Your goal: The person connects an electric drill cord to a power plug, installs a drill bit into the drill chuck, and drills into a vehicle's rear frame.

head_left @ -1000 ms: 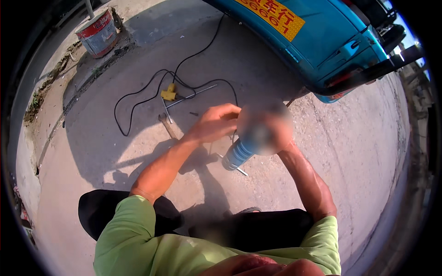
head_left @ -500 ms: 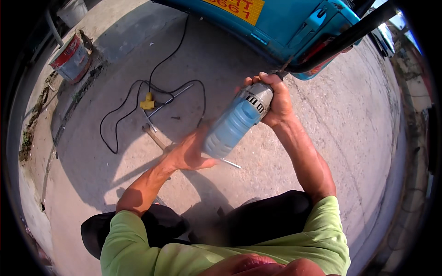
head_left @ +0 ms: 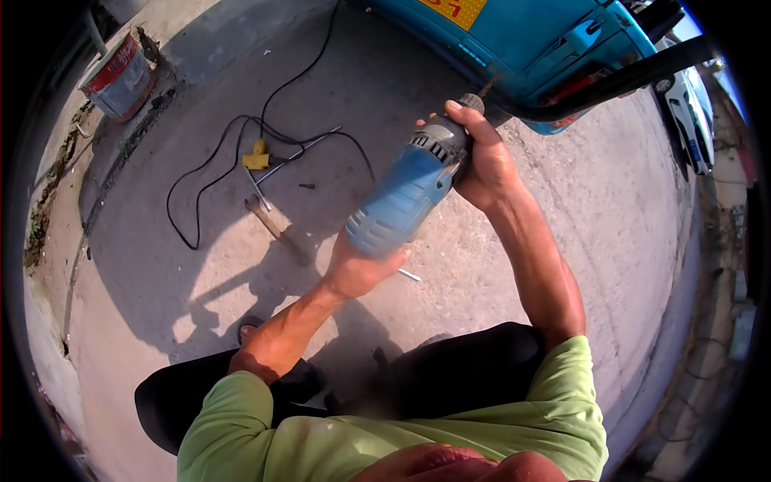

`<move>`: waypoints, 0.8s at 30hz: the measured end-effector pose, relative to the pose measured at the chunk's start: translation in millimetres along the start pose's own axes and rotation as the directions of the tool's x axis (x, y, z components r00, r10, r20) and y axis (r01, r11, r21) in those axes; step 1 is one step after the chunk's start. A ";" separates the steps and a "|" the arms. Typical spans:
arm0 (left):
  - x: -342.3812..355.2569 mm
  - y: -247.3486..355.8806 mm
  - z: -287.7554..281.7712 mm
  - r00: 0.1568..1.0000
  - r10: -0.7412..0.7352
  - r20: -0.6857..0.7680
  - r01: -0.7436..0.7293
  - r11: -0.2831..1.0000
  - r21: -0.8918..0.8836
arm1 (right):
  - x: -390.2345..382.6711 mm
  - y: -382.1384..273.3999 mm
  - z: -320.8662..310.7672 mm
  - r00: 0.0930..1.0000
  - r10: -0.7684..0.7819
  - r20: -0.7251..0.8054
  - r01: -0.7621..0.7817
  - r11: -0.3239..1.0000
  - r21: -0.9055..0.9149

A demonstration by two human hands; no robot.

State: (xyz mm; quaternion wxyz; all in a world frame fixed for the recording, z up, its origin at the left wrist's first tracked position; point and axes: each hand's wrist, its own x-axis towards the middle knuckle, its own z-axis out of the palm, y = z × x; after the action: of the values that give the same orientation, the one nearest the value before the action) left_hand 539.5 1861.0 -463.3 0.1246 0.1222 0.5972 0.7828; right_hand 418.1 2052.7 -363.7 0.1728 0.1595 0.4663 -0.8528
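Observation:
A blue power drill (head_left: 401, 193) with a dark grey front housing is held up before me, pointing to the far right. At its front are a chuck (head_left: 472, 102) and a thin, brownish drill bit (head_left: 488, 83), close to a teal vehicle (head_left: 526, 48) and its black bar (head_left: 610, 84). My right hand (head_left: 487, 165) wraps the grey front part, thumb beside the chuck. Round the rear end closes my left hand (head_left: 361, 269), slightly blurred, its thumb on the near side; the drill hides most of its fingers.
On the concrete lie a yellow connector (head_left: 257, 159) with a black cord (head_left: 198, 217), a metal T-shaped bar (head_left: 281, 165), a bolt (head_left: 307, 186), a wooden-handled tool (head_left: 273, 225) and a metal rod (head_left: 409, 275). A red-and-grey bucket (head_left: 120, 84) stands far left, a white car (head_left: 689, 120) far right.
My left hand has moved right and closed on the drill's rear end. The drill's front has risen slightly, bringing the chuck and bit into clearer view beside the vehicle's bar.

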 end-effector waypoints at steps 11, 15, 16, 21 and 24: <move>6.9 -0.3 -16.9 0.995 -0.075 0.060 0.093 0.906 -0.414 | -50.5 -74.3 -78.8 0.866 -0.492 0.084 0.235 0.254 -0.938; 10.2 -1.8 -23.9 0.994 -0.103 0.046 0.113 0.889 -0.445 | -84.0 -164.7 -99.1 0.450 -0.860 0.242 0.403 -0.046 -0.914; 10.1 -3.6 -24.5 0.995 -0.094 0.045 0.105 0.897 -0.429 | -85.2 -183.8 -98.4 0.360 -0.909 0.212 0.440 -0.035 -0.897; 9.1 -12.5 -26.8 0.993 -0.118 0.013 0.112 0.898 -0.425 | -61.0 -270.3 -117.8 0.331 -0.763 0.555 0.309 -0.468 -0.828; 11.3 -16.1 -26.3 0.991 -0.128 0.044 0.135 0.899 -0.417 | -47.4 -329.2 -114.7 0.543 -0.592 0.595 0.379 -0.460 -0.803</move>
State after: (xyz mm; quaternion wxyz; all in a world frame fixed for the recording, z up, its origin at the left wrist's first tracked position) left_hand 520.8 1845.1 -485.1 0.2050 0.0581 0.4215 0.8815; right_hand 327.0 2323.6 -158.5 -0.2352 -0.1972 0.9353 -0.1760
